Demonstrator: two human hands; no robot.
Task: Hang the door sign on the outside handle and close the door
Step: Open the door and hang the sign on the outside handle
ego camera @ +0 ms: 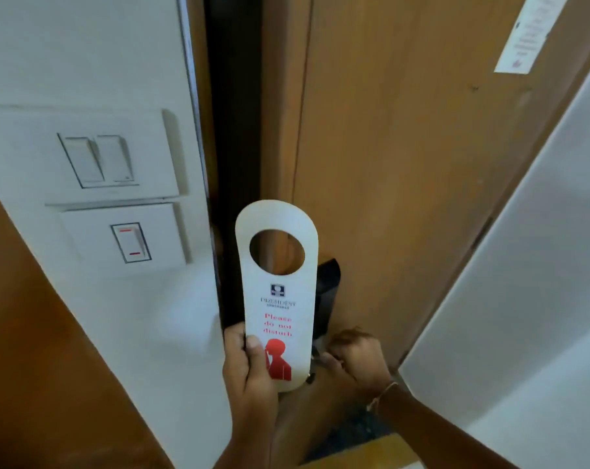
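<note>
Head view: white door sign [278,296] upright in front of the wooden door [405,164], long axis near vertical, rounded top with the round hanging hole uppermost, lower end with the red figure pointing down toward the wrist. Printed face turned to the camera: small logo, then red "Please do not disturb", then the red figure. Pinched at its lower left corner by the left hand [249,374], thumb [254,350] pressed on the front beside the figure, fingers wrapped behind; most of the card rising above the grip, only the bottom edge below the thumb. Right of the sign and lower, right hand [356,358] curled into a closed fist around the inside handle [319,358], only a short metal stub showing between knuckles and card; thin bracelet [383,396] on that wrist. Black lock plate [327,292] on the door, partly hidden behind the sign's right edge. Dark gap [234,130] between door edge and frame, door ajar. On the white wall [83,45] to the left, two switch plates [99,160], double rocker above, single rocker with red marks below. White printed notice [527,32] stuck high on the door, text too blurred to read.
</note>
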